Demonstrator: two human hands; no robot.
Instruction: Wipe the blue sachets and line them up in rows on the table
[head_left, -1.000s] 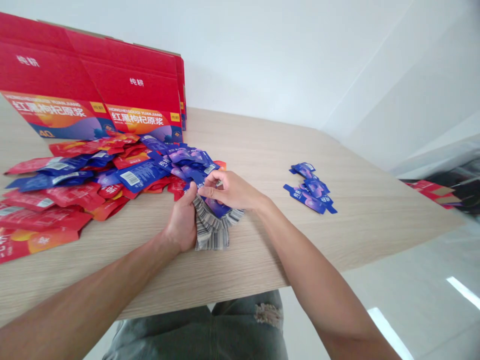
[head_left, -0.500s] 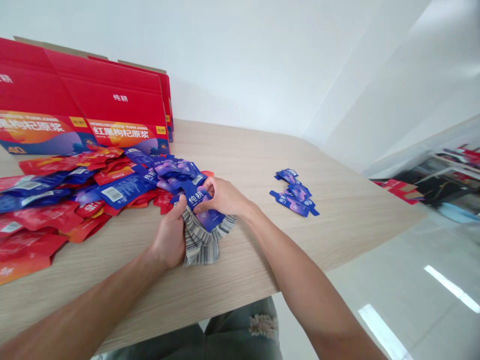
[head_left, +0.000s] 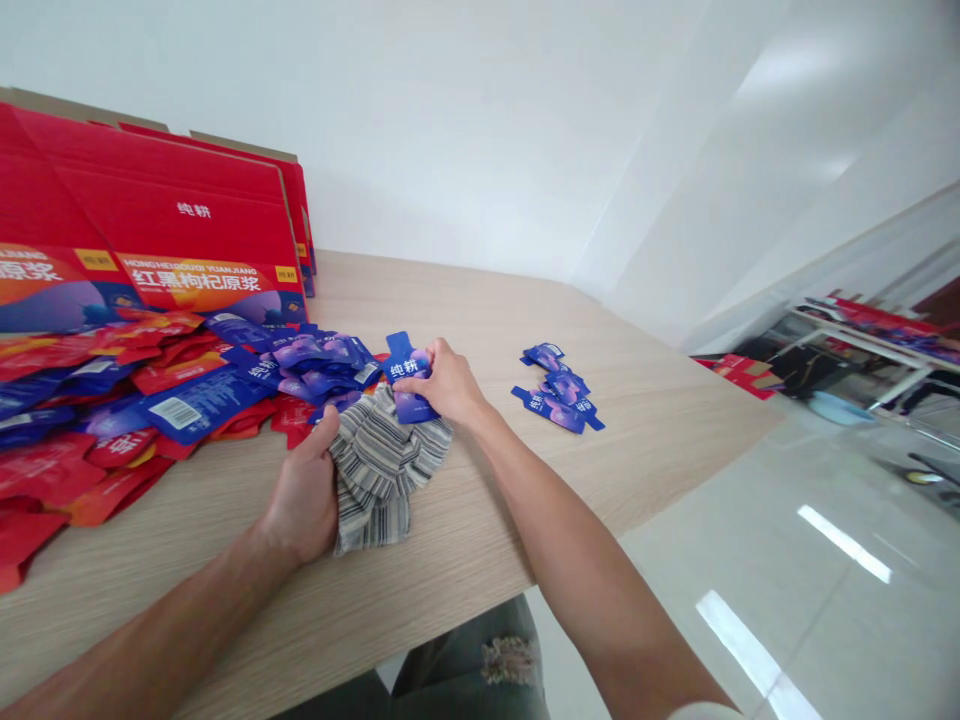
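My left hand [head_left: 304, 495] grips a grey striped cloth [head_left: 379, 465] that rests on the wooden table [head_left: 465, 520]. My right hand [head_left: 442, 382] pinches a small blue pouch [head_left: 407, 375] just above the cloth's far edge. A big heap of red and blue pouches [head_left: 150, 400] lies to the left, touching the cloth's far side. A small group of blue pouches [head_left: 556, 398] sits apart to the right of my right hand.
Flat red cartons [head_left: 150, 240] lean against the white wall at the back left. The table's near edge [head_left: 570, 545] runs diagonally by my knees. Beyond it is a shiny floor, with shelves and red packaging [head_left: 739, 370] far right.
My right hand has lifted the blue pouch away from the cloth and to the right. The cloth has opened out under my left hand. The camera has turned right.
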